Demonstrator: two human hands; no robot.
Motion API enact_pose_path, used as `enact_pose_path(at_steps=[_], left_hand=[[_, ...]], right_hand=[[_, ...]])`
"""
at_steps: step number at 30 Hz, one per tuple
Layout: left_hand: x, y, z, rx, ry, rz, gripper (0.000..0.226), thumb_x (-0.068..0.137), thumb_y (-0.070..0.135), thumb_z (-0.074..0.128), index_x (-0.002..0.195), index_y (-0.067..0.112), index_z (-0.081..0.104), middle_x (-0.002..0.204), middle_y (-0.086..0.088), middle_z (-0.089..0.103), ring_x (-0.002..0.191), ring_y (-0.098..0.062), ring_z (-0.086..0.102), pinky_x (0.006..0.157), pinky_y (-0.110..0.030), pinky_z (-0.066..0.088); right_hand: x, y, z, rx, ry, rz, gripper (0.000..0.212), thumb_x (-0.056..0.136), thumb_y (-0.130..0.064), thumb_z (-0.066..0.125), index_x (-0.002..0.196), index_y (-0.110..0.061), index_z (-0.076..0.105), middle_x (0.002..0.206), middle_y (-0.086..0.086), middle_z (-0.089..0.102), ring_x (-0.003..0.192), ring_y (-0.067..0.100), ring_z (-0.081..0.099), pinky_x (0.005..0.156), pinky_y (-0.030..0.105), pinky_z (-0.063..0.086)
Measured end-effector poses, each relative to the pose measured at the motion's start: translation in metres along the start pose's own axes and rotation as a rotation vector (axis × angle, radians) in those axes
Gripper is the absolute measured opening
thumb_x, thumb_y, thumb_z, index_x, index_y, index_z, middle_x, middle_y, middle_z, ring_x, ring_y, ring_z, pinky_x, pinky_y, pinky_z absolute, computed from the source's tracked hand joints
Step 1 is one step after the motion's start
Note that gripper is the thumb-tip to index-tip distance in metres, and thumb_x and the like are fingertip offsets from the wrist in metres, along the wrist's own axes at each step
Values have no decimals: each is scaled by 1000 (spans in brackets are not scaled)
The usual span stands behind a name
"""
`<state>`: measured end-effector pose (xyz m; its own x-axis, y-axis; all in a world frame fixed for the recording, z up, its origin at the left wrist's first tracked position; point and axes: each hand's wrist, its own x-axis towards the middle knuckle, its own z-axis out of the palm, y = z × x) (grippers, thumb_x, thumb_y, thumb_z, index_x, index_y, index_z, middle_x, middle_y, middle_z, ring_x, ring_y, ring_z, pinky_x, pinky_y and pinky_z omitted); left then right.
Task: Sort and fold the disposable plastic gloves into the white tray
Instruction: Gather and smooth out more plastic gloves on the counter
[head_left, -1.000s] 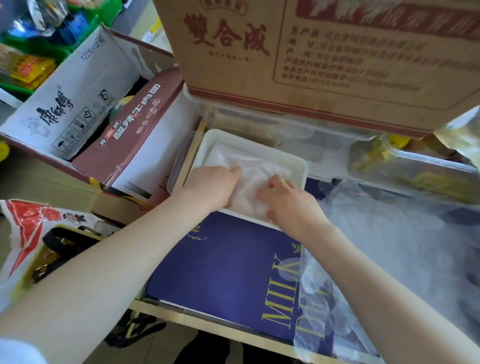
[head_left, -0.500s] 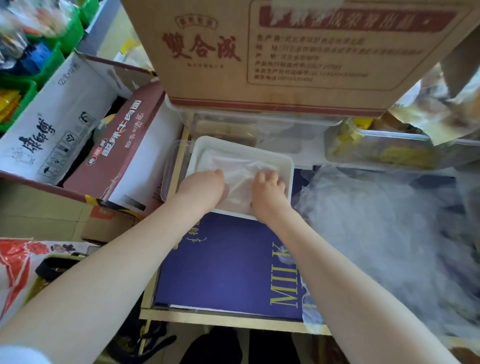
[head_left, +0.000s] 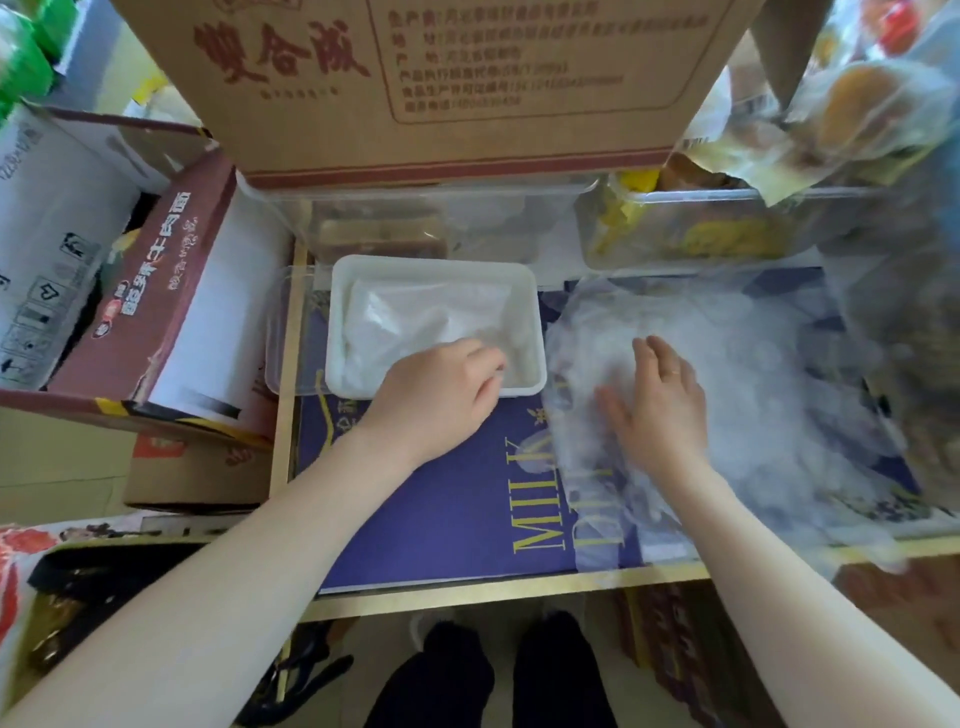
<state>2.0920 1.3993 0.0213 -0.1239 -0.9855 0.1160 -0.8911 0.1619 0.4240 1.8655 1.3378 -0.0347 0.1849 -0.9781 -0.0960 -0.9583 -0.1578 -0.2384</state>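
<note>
Our left hand (head_left: 441, 395) rests curled on the folded gloves (head_left: 415, 322) in the white tray (head_left: 537, 312), centre frame; whether it grips, we cannot tell. Our right hand (head_left: 660, 410), fingers spread, presses the loose glove pile (head_left: 753, 374) beside it, probably to pick the next glove.

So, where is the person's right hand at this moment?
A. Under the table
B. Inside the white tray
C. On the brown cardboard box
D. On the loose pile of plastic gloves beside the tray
D: the right hand lies with straight fingers on the loose pile of plastic gloves, to the right of the white tray.
</note>
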Motion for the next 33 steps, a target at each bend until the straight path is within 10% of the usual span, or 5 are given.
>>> enact_pose_path(at_steps=[13, 17, 22, 29, 33], left_hand=[[20, 94, 58, -872, -21, -551, 74, 78, 42, 69, 138, 14, 36, 124, 3, 50, 110, -8, 52, 95, -25, 44], [33, 121, 59, -1196, -22, -669, 55, 62, 61, 73, 89, 16, 59, 80, -4, 59, 77, -15, 54, 75, -31, 42], [22, 135, 60, -1065, 173, -715, 16, 89, 11, 57, 74, 14, 63, 62, 3, 67, 64, -10, 61, 62, -22, 45], [-40, 116, 54, -1071, 117, -924, 12, 88, 13, 60, 80, 17, 69, 75, 1, 67, 76, -22, 58, 70, -33, 45], [-61, 112, 40, -1077, 149, -933, 15, 88, 17, 61, 80, 21, 73, 82, -12, 66, 80, -30, 60, 76, -37, 50]], right_hand=[[-4, 50, -34, 541, 37, -252, 9, 82, -11, 65, 74, -8, 62, 77, 1, 56, 63, 13, 46, 58, 15, 32], [-24, 57, -54, 436, -29, -506, 11, 79, -21, 61, 74, -11, 61, 71, -1, 57, 56, 16, 48, 53, 30, 42], [-36, 64, -52, 419, -230, -700, 22, 82, -32, 55, 81, -12, 64, 64, 1, 61, 54, 24, 53, 49, 32, 42], [-20, 48, -43, 603, -418, -503, 70, 79, -42, 69, 137, -16, 40, 139, 4, 42, 128, 17, 37, 103, 26, 30], [-11, 15, -38, 613, -669, -577, 52, 79, -31, 72, 126, -21, 52, 120, -6, 52, 115, 6, 46, 100, 27, 36]])
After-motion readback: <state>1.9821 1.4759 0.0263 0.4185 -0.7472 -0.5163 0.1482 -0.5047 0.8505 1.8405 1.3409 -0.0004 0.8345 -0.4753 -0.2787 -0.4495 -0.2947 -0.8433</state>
